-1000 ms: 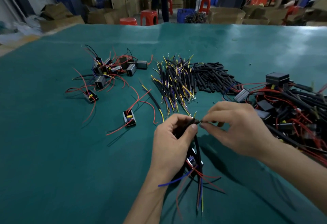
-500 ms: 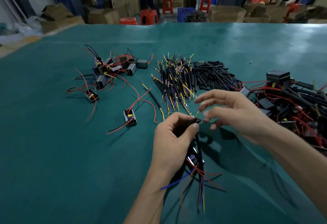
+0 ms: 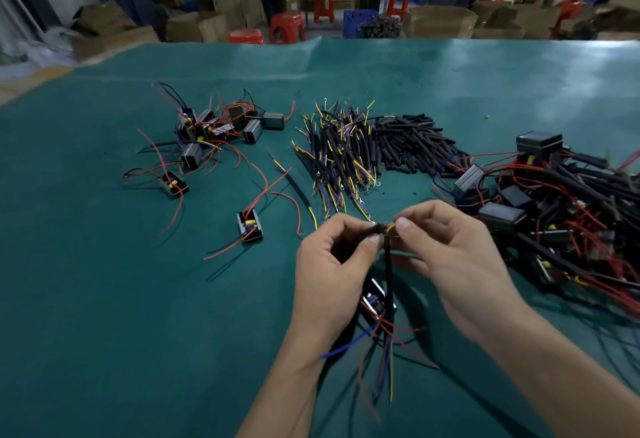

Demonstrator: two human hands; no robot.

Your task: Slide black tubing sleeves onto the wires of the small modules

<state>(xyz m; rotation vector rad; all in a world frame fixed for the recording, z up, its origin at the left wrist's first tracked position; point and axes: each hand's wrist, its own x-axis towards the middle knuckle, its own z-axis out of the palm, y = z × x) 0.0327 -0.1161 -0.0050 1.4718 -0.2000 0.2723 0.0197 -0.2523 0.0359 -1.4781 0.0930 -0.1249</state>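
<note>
black sleeve (image 3: 388, 264) pinched by l hand (image 3: 332, 275) | r hand (image 3: 453, 257) pinches yellow wire tip (image 3: 390, 228)

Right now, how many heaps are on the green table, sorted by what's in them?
Heaps of modules: 2, the left module heap and the right module heap
Heaps of yellow-tipped wires: 1, the wire heap
Heaps of loose black tubing: 1, the sleeve heap
Total: 4

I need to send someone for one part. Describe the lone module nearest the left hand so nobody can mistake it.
Start from the green table and find the module cluster at far left. Come toward the left hand: the module lies alone, open side up, yellow part showing, red wires trailing, nearer the hand than any other loose one.
</note>
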